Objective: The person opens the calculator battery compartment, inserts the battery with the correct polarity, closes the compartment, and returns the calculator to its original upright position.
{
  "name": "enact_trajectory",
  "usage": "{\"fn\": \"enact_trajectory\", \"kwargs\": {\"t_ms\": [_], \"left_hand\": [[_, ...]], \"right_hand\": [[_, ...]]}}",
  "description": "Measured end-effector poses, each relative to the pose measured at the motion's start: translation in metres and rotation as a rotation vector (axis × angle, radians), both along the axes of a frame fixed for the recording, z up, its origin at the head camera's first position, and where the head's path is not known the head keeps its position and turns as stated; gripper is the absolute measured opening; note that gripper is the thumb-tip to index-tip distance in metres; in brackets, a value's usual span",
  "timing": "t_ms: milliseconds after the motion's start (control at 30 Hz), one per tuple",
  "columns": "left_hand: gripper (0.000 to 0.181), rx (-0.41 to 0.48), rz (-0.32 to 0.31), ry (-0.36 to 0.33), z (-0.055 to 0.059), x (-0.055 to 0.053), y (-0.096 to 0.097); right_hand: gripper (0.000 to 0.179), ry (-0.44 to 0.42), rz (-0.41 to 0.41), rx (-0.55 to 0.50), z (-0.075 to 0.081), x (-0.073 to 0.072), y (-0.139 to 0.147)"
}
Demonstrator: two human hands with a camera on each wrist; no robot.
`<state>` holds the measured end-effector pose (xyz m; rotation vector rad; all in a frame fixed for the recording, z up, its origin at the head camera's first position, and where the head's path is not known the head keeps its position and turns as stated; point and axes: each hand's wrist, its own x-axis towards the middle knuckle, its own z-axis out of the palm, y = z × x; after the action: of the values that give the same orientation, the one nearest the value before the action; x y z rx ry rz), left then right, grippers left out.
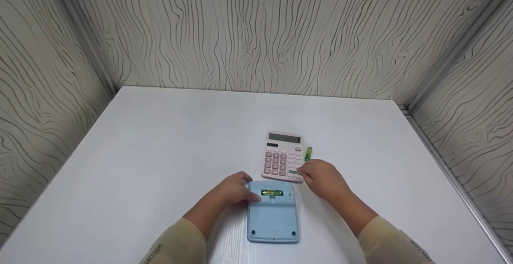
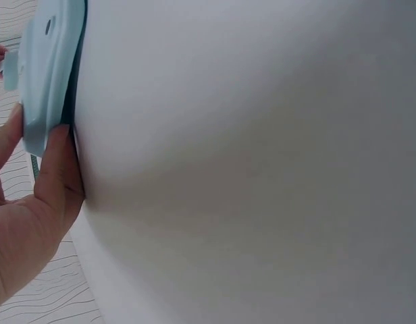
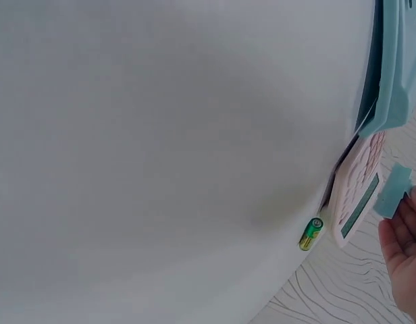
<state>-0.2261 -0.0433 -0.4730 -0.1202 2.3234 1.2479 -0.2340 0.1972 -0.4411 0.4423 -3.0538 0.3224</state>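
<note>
A light blue calculator [image 1: 273, 222] lies face down near the front of the table, with a green-yellow battery [image 1: 272, 192] visible in its uncovered slot. My left hand [image 1: 236, 188] holds its upper left edge, thumb on the back and fingers at the side. Between thumb and fingers, my right hand [image 1: 322, 178] pinches a small light blue battery cover [image 3: 394, 191] over the lower right corner of a pink calculator [image 1: 285, 136]. That calculator lies face up just beyond the blue one.
A loose green-yellow battery [image 1: 308, 154] lies on the white table [image 1: 168, 136] beside the pink calculator's right edge. Wood-patterned panels [image 1: 256, 35] stand at the back and both sides of the table.
</note>
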Motion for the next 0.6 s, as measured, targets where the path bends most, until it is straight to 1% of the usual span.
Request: {"fn": "enact_trajectory", "kwargs": {"t_ms": [133, 267, 433, 600], "left_hand": [[0.061, 0.002, -0.001, 0.004, 0.001, 0.0, 0.0], [0.062, -0.02, -0.012, 0.019, 0.001, 0.0, 0.0], [0.061, -0.034, -0.014, 0.024, 0.001, -0.001, 0.001], [0.061, -0.035, -0.023, 0.037, -0.002, -0.002, 0.0]], "right_hand": [[0.017, -0.003, 0.018, -0.012, 0.002, 0.005, -0.013], [0.016, -0.008, 0.053, -0.012, 0.002, 0.01, -0.023], [0.017, -0.003, 0.15, -0.036, 0.0, 0.015, -0.031], [0.017, 0.022, 0.248, -0.048, -0.006, 0.02, -0.037]]}}
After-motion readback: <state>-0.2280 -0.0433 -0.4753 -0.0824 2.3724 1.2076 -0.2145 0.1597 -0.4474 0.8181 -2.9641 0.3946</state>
